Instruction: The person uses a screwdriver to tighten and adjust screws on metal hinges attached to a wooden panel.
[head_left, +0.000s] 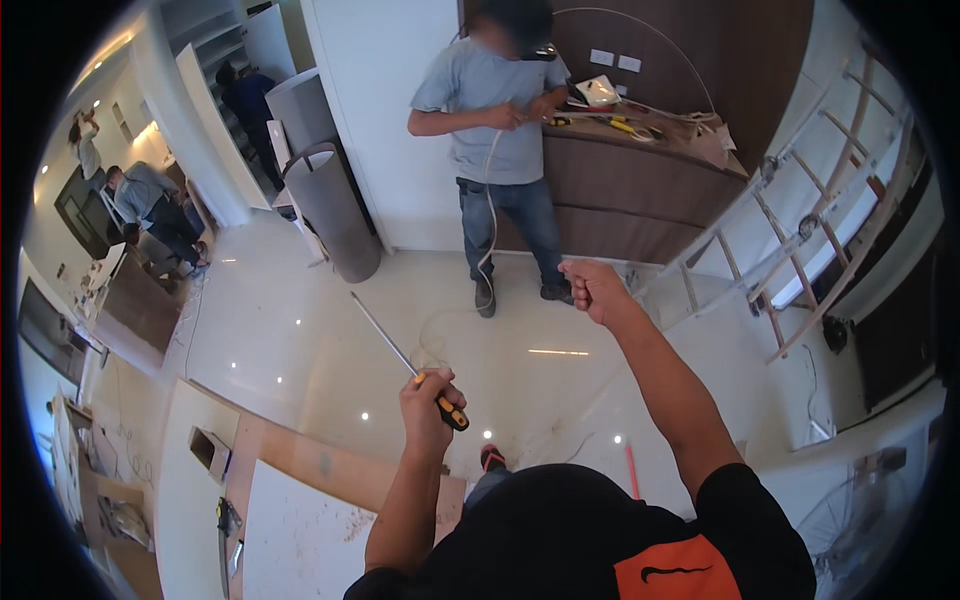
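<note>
My left hand (427, 402) is wrapped round the black and yellow handle of a long screwdriver (386, 337). Its thin metal shaft points up and away to the left, over the glossy floor (300, 350). My right hand (594, 290) is raised at the end of an outstretched arm, its fingers curled and pressed together. Whatever may be between those fingers is too small to make out. In the picture it appears just below the legs of a co-worker (500, 130), who stands facing me and handles a pale cable (490, 200) with both hands.
Tools and a white device lie on a brown cabinet (640, 185) behind the co-worker. A ladder (790, 215) leans at the right. Grey rolled sheets (335, 220) stand at the left. Boards on a worktop (310, 540) occupy the near left. Other people (150, 200) work farther off.
</note>
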